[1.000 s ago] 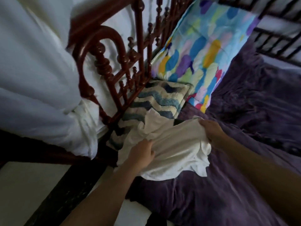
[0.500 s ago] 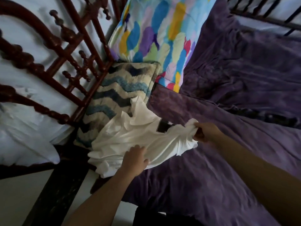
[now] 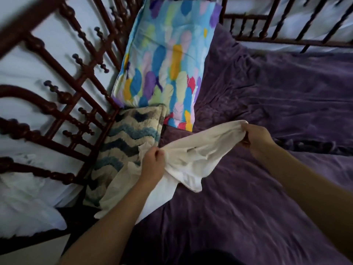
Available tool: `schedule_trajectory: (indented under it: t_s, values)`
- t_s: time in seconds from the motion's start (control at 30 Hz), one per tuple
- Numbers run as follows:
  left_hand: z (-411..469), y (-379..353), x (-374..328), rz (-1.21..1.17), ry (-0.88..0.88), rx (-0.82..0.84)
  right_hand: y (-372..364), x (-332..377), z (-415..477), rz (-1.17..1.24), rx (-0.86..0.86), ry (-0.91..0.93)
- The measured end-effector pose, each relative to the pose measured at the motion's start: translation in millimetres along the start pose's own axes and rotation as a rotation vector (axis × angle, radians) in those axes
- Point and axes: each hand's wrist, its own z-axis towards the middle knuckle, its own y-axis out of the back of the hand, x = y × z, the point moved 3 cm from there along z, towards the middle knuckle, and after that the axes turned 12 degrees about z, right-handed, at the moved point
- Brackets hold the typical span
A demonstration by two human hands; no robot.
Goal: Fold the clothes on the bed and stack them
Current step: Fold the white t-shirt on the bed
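While both forearms come in from the bottom edge of the view, a dark shape (image 3: 210, 259) between them is cut by that edge, and I cannot tell what it is. The left hand (image 3: 152, 165) is closed to a fist, its back toward the camera, and it grips a bunch of the white garment (image 3: 193, 161). The right hand (image 3: 256, 138) is farther and more to the right; its fingers are curled and they pinch the other end of the same cloth. The garment is stretched between the two hands above the purple bed cover (image 3: 238, 217), its middle sags, and a long part hangs down at the near left side of the bed, partly hidden behind the left forearm. It is so bunched that I cannot tell what kind of clothing it is, and any label stays hidden in the folds. Just behind the left hand a cushion (image 3: 129, 134) with blue zigzag stripes leans on the dark red wooden headboard (image 3: 63, 96), which is blurred. Behind it a pillow (image 3: 168, 60) with many colours stands tilted against the same bars. At the far side a wooden rail (image 3: 267, 37) borders the bed, its top cut off.
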Motion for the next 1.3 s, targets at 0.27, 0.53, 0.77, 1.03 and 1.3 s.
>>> schedule_trajectory:
  t_s: [0.27, 0.53, 0.77, 1.03, 1.3]
  values:
    - [-15.6, 93.8, -19.4, 0.408, -0.235, 0.054, -36.8, 38.2, -38.1, -0.018, 0.091, 0.225]
    - [-119.1, 34.1, 93.1, 0.519, -0.158, 0.616, -3.3, -108.8, -40.9, -0.854, 0.25, 0.209]
    - [-135.0, 51.7, 171.1, 0.498, 0.088, 0.474, -53.9, -195.7, -50.5, -1.608, 0.603, 0.085]
    - [-148.5, 63.2, 216.5, 0.416, 0.265, 0.304, -265.7, -207.2, -51.8, -1.397, 0.767, 0.659]
    - [-122.0, 68.3, 230.8, 0.406, 0.306, 0.194, -246.0, -244.0, -31.4, -1.301, 0.838, 0.503]
